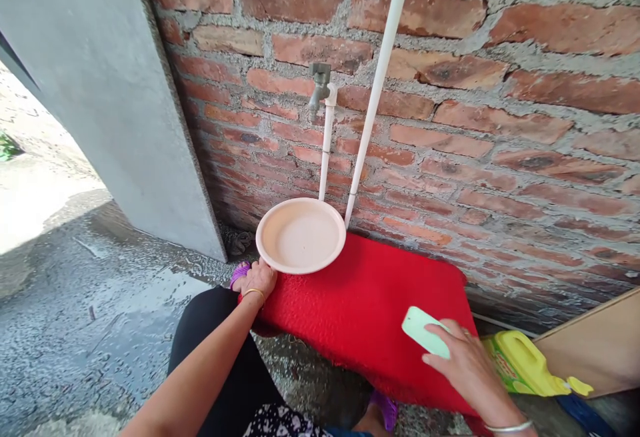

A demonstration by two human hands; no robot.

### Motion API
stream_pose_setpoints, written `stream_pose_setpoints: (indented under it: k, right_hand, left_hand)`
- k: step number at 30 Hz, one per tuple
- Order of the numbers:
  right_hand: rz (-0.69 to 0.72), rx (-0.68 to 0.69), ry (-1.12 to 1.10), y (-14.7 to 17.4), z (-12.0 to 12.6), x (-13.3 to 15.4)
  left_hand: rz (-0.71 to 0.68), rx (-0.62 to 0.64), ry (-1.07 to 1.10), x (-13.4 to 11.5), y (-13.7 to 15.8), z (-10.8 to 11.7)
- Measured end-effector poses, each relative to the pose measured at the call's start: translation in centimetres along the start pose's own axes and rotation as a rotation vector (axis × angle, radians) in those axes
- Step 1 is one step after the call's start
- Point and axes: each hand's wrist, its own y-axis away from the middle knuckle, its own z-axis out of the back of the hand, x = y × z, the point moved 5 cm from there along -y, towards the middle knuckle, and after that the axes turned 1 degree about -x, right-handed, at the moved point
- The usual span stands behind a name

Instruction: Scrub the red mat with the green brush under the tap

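Basin, peach plastic [303, 233], 1: at the left end of the red-draped counter [385, 290], below the tap [320, 93]; your left grip [263, 278] at its near-left rim, pinching or merely resting, cannot tell. Block, pale green, oblong [425, 331], 1: over the counter's right half, held between thumb and fingers of your right grip [463, 360]. Likely hazards, 3: basin tipping off the end, from lopsided pressure on its rim; block slipping, should your fingers be wet; lost footing, from the wet floor [135, 310].
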Motion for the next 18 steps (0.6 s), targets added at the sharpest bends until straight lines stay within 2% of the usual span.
stream_pose_setpoints:
  k: [3, 5, 7, 9, 11, 13, 15, 18]
  right_hand:
    - [0.14, 0.108, -0.048, -0.5, -1.5, 10.5]
    - [0.242, 0.178, -0.093, -0.6, -2.6, 15.8]
    - [0.31, 0.23, -0.112, -0.6, -3.5, 18.8]
    - [0.323, 0.256, -0.1, -0.5, -4.0, 19.4]
    - [0.29, 0.263, -0.073, -0.3, -4.0, 17.8]
    - [0.211, 0.246, -0.036, 0.0, -3.8, 14.1]
    - [0.108, 0.198, 0.005, 0.5, -3.5, 8.4]
    - [-0.023, 0.085, 0.059, 2.2, -3.2, -2.5]
  left_hand:
    - [0.0, 0.004, -0.004, 0.0, 0.1, 0.1]
    - [0.0, 0.009, -0.002, -0.1, 0.2, 0.2]
    - [0.003, 0.011, 0.001, -0.2, 0.3, 0.3]
    - [0.003, 0.006, 0.006, -0.3, 0.3, 0.3]
    - [0.006, -0.001, 0.011, -0.2, 0.3, 0.3]
    - [0.009, 0.002, 0.019, -0.2, 0.3, 0.3]
    - [0.012, 0.009, 0.027, -0.2, 0.3, 0.3]
    - [0.016, 0.015, 0.02, -0.4, 0.4, 0.4]
